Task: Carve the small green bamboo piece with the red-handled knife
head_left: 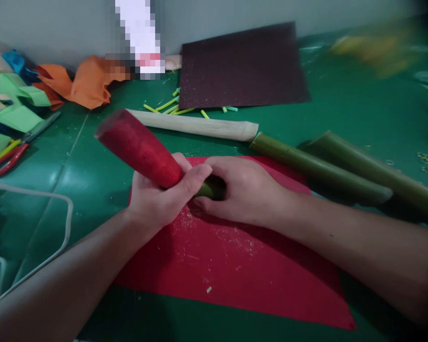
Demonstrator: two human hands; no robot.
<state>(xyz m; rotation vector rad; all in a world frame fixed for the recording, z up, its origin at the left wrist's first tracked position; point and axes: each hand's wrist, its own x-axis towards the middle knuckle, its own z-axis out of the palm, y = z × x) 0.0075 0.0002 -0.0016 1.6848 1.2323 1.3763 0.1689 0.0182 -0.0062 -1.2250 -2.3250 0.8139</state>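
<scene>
A bamboo tube (144, 149) with a red outer face slants up to the left, its cut end uppermost. My left hand (160, 194) is closed around its lower part, thumb lying across it. A short green bamboo section (215, 187) shows between my hands and seems to belong to the same tube, though the join is hidden. The fingers of my right hand (248, 190) curl over that green end. Under both hands lies a red sheet (235, 266) sprinkled with pale shavings.
Beyond the hands lie a pale bamboo stick (196, 126), green bamboo tubes (321, 166) and a dark brown sheet (242, 66) over yellow-green strips. Red-handled scissors (12, 154), a white cord (69, 213) and crumpled orange paper (89, 83) occupy the left. One top patch is pixelated.
</scene>
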